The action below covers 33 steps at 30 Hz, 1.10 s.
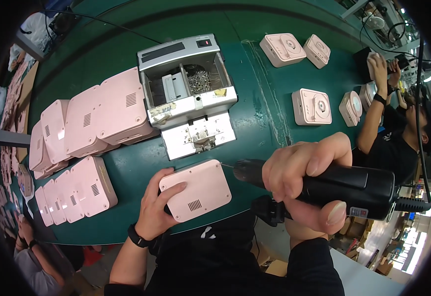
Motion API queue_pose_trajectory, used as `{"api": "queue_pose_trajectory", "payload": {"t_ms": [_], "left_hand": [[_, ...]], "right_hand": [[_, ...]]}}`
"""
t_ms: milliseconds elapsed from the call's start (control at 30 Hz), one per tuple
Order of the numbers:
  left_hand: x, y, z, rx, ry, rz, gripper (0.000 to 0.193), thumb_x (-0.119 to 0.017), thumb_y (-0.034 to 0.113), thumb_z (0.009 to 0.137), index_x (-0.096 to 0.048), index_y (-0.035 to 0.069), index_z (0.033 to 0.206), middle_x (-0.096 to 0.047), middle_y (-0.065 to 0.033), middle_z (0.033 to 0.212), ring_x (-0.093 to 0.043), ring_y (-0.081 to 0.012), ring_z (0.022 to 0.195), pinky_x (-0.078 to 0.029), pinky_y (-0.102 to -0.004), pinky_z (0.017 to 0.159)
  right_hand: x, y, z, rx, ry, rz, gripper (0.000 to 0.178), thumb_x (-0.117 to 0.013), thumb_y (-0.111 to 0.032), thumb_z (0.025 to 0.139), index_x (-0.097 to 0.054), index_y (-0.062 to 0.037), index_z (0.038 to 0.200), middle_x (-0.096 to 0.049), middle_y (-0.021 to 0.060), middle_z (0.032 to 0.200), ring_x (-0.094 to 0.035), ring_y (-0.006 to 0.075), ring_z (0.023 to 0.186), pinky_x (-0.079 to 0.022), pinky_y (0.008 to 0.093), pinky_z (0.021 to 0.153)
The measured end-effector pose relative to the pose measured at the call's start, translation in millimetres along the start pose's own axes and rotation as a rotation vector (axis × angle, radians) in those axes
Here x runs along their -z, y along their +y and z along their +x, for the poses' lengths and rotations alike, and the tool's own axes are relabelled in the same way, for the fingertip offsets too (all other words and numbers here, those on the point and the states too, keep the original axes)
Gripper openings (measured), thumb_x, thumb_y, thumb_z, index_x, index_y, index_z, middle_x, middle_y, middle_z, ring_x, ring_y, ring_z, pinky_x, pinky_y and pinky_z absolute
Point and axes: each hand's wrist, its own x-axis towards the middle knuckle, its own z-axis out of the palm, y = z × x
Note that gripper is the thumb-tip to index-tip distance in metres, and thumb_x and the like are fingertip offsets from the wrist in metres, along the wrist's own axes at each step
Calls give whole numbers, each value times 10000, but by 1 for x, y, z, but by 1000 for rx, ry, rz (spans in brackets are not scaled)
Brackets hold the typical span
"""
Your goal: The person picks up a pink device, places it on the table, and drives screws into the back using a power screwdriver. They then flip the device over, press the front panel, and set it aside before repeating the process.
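Pink box (200,186) sits by the near edge of the table (257,133), held in the left hand (151,207). I see the right hand (306,180) gripping a black screwdriver (358,186); room lies right of the gray screw machine (196,106).

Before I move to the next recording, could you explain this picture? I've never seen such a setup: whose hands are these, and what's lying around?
There is no robot: a person works bare-handed. The picture comes from a wide fisheye camera on their head, looking down, so straight edges look bent.

The left hand grips a pale pink, rounded plastic case by its left side. The right hand holds a black, corded power screwdriver, its bit near the case's upper right corner; whether it touches is unclear.

On the green table stands a silver, box-shaped screw dispenser with loose metal screws. More pink cases lie left; pink boxes with round dials lie right. Another person shows at the right edge.
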Motion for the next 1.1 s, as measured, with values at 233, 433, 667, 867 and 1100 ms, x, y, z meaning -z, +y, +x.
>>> {"api": "queue_pose_trajectory", "payload": {"t_ms": [233, 433, 667, 867, 1100], "left_hand": [[0, 2, 1, 8, 0, -3, 833, -969, 179, 571, -613, 204, 1323, -491, -230, 1432, -583, -423, 1248, -530, -458, 986], [0, 2, 1, 9, 4, -10, 828, -967, 175, 568, -615, 205, 1317, -494, -230, 1428, -585, -424, 1245, -534, -456, 979], [-1, 2, -1, 23, 4, -26, 847, -965, 158, 573, -600, 208, 1336, -465, -234, 1452, -578, -430, 1250, -533, -473, 996], [-3, 13, -2, 35, -61, 31, 916, -979, 182, 573, -563, 220, 1389, -416, -249, 1505, -552, -442, 1291, -526, -495, 1023], [24, 67, -14, 7, -4, 320, 1026, -997, 408, 568, -518, 64, 1407, -426, -314, 1523, -564, -458, 1302, -540, -483, 995]], "right_hand": [[2, 10, -1, 13, 36, 9, 662, -810, -610, 798, -422, -113, 1002, -550, -5, 638, -542, 147, 483, -487, 327, 498], [18, 20, 3, 187, -197, 136, 629, -854, -507, 782, -454, -89, 1029, -578, 29, 689, -569, 166, 537, -500, 340, 531], [12, 22, 0, 198, -210, 60, 654, -813, -610, 814, -434, -112, 1005, -568, -3, 643, -559, 149, 467, -501, 313, 469], [23, 18, -1, 259, -339, 160, 538, -798, -480, 881, -451, -90, 1010, -595, 20, 652, -595, 174, 481, -529, 331, 464], [51, 2, -24, 293, -361, 364, 410, -757, -334, 936, -474, -48, 1017, -614, 66, 639, -626, 212, 494, -554, 342, 467]]}}
